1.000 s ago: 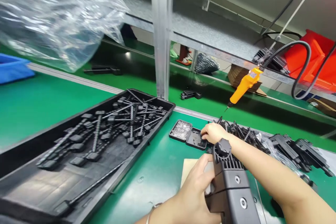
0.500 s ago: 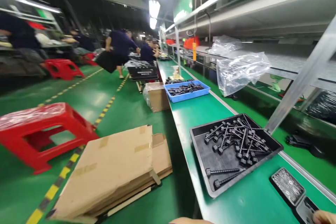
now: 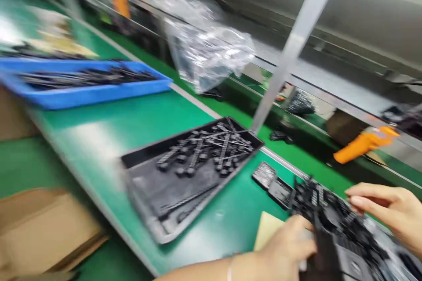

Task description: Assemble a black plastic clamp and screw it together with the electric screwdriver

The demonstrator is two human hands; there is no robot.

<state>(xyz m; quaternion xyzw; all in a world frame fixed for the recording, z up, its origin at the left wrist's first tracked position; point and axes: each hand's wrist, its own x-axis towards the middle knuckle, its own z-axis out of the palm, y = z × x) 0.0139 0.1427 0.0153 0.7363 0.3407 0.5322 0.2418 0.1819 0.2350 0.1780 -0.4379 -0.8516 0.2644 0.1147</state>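
Head view, smeared by motion: the step in hand appears to be working on a black part [image 3: 325, 246] at the lower right of the table [image 3: 227, 210], with the left hand [image 3: 290, 246] steadying it while the right hand [image 3: 392, 210] attends to the small stuff alongside. To judge by this pose, the next move calls for a firm left hold and a fine pinch from the right. The left forearm comes in low from the bottom edge, its fingers curled closely round the near side of the part, beside a yellowish pad [image 3: 267, 228]. The right hand enters from the right edge, palm turned inward, thumb and forefinger almost meeting over a pile of black pieces [image 3: 343, 215]; whether anything sits between those tips I cannot tell through the blur. Two small boxes [image 3: 263, 173] lie end to end just beyond the pad (one holds shiny bits), and an orange power screwdriver [image 3: 365, 142] hangs beyond the pile.
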